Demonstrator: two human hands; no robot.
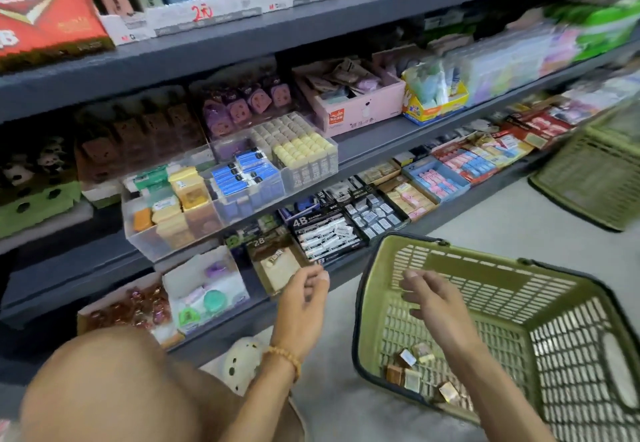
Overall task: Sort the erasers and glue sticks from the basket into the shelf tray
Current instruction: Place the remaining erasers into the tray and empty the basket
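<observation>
Between picks, both the left hand (304, 297) and right hand (427, 297) hung loosely curled and held nothing, so the next move looked like reaching to five o'clock for the erasers (420, 372) left in the basket (460, 261).

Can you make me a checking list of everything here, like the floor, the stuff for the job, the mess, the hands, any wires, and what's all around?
Surface: grey floor; dark shelves.
Job's things: green basket tipped on the floor, a few small wrapped erasers in its low corner; clear shelf tray partly filled with packs.
Clutter: second green basket farther back, blurred.
Hands: left hand by the lowest shelf edge, fingers loosely curled, holding nothing seen; right hand over the basket, holding nothing seen.
Cables: nothing seen.
Surroundings: stationery boxes fill the shelves, among them a 4B box; bead bracelet on left wrist.
</observation>
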